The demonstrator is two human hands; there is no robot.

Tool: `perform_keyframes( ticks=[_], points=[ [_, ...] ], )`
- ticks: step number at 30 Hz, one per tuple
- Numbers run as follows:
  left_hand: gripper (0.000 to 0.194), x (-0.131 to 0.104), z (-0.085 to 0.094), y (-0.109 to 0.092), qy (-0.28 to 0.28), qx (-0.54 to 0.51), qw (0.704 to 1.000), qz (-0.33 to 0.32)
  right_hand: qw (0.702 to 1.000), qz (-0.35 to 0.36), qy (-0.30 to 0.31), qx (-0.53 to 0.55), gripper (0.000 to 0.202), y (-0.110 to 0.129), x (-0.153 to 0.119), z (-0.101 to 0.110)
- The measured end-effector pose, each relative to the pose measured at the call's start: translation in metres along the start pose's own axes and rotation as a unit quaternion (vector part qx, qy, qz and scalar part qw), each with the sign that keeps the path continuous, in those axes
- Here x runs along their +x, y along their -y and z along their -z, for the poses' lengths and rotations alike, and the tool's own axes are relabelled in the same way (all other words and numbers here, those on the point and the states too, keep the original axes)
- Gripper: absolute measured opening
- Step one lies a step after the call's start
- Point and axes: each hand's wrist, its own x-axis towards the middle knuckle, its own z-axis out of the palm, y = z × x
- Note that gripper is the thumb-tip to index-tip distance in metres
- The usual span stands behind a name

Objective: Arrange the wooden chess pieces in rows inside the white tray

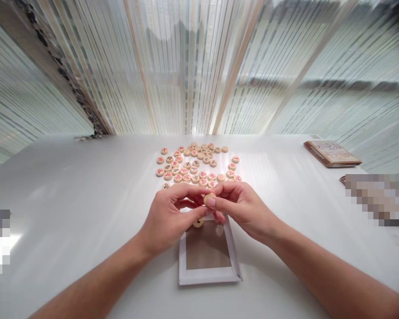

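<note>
My right hand (244, 208) pinches a round wooden Chinese chess piece (207, 198) between thumb and fingers, edge partly toward me. From the other side my left hand (172, 215) closes its thumb and fingers around that same piece. Its face is turned away from me. Under both hands sits a shallow box (208, 275) with a white rim and brown inside. Just below my left thumb, at the box's far end, shows another piece (198, 222) with a black mark. Whether it touches the hand I cannot tell.
Beyond my hands, several loose Chinese chess pieces (186, 177) with red or black characters are spread over the white table (86, 212). A flat printed box (332, 153) lies at the right edge, near a blurred-out object (381, 197). A string curtain (192, 66) hangs behind.
</note>
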Motion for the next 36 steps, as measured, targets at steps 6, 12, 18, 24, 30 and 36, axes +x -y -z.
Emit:
perform_keyframes(
  ticks=[6,12,18,24,30,36],
  points=[
    [0.023,0.000,0.000,0.001,-0.006,0.014,1.000,-0.026,1.000,0.016,-0.002,-0.024,0.025,0.002,-0.001,0.000],
    [0.018,0.001,0.001,0.000,-0.020,0.027,0.998,-0.044,0.998,0.046,-0.001,-0.035,0.017,0.007,-0.003,-0.001],
    [0.017,0.003,0.005,0.004,-0.066,0.119,0.981,-0.140,0.991,0.115,-0.007,-0.067,0.017,0.005,-0.001,0.002],
    [0.021,0.004,0.009,0.007,-0.056,0.214,0.941,-0.258,0.989,0.114,-0.012,-0.095,0.031,0.002,-0.001,0.005],
    [0.017,0.004,0.011,0.009,-0.045,0.256,0.918,-0.298,0.978,0.122,-0.012,-0.168,0.028,0.005,-0.004,0.005],
    [0.019,0.003,0.010,0.008,-0.035,0.281,0.907,-0.313,0.940,0.152,-0.029,-0.304,0.017,0.011,-0.008,0.003]
  ],
)
